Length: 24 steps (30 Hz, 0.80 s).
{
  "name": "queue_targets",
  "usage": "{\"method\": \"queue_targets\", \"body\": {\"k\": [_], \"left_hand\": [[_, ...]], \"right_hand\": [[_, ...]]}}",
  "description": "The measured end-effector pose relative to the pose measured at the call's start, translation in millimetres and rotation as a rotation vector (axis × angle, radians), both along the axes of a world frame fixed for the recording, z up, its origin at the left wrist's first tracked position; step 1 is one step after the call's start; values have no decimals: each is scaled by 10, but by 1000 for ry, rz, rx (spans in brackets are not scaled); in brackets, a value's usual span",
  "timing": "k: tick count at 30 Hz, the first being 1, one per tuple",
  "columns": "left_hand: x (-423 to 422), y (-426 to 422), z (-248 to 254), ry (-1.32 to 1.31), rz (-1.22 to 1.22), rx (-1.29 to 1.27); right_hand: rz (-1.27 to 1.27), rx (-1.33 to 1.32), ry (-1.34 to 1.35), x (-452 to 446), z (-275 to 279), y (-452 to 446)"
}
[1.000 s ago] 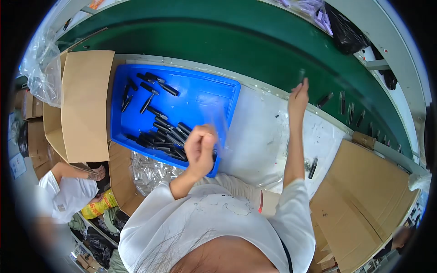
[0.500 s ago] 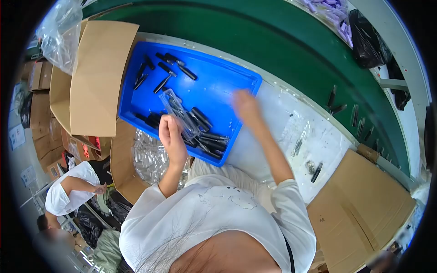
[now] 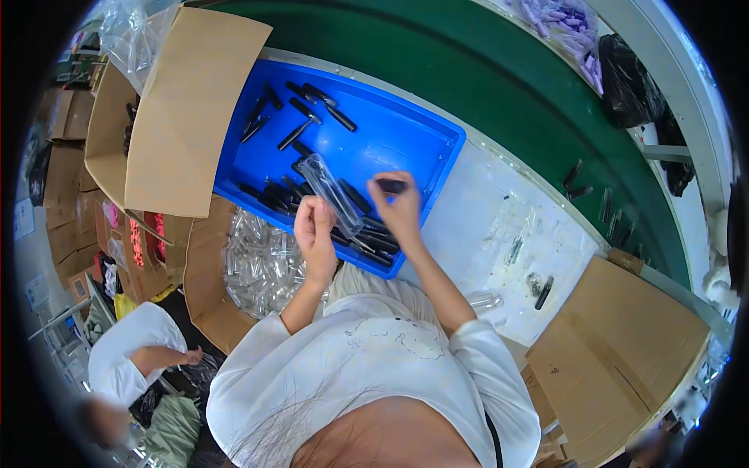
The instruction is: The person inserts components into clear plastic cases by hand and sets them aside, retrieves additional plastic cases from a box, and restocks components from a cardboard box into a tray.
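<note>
My left hand (image 3: 314, 230) is closed on a long clear plastic piece (image 3: 334, 195), which slants over the near part of the blue tray (image 3: 390, 132). To its right, my right hand (image 3: 399, 204) pinches a short black tube (image 3: 392, 186) above the tray. Black tubes (image 3: 341, 118) lie scattered at the tray's far left. Several more are heaped under and around the clear piece, partly hidden by it and my left hand.
A green belt (image 3: 406, 54) curves behind the tray, with black tubes (image 3: 606, 204) on its right part. Clear plastic pieces (image 3: 265, 261) fill a carton below the tray. A cardboard box (image 3: 616, 351) stands at right. Another person (image 3: 136, 351) is at lower left.
My right hand has come from the belt to the tray with a black tube. The clear piece in my left hand, blurred at first, now shows sharply over the tray. The view has shifted.
</note>
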<state>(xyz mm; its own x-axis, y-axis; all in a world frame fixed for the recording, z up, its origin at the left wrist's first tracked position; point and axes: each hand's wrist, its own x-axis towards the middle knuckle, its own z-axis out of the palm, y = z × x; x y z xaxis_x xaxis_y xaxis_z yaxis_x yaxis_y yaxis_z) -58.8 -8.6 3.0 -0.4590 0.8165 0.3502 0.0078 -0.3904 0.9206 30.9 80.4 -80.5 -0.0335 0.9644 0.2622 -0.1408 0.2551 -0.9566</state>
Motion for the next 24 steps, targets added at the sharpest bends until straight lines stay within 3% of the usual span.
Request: {"method": "queue_targets", "body": {"k": [1,3,5,10,14,16,20,24], "left_hand": [[7,21,-24,-21,-47,30],[63,34,-36,-1,-83,28],[138,26,-65,10,-145,36],[429,-27,102,-15,-393,110],[624,0,128,97,-433,213],[700,-18,153,41,-480,168],[734,83,194,60,-605,203],[802,153,181,42,-818,110]], "right_hand": [[-41,138,-11,212,178,-31],[94,-63,341,543,808,-341],[68,11,284,745,1113,-605],[-73,194,330,707,1174,-785],[-196,395,317,636,1100,-722],[-270,646,99,714,1098,-647],[-192,638,40,969,1081,-681],[-195,685,-260,1340,870,-732]]}}
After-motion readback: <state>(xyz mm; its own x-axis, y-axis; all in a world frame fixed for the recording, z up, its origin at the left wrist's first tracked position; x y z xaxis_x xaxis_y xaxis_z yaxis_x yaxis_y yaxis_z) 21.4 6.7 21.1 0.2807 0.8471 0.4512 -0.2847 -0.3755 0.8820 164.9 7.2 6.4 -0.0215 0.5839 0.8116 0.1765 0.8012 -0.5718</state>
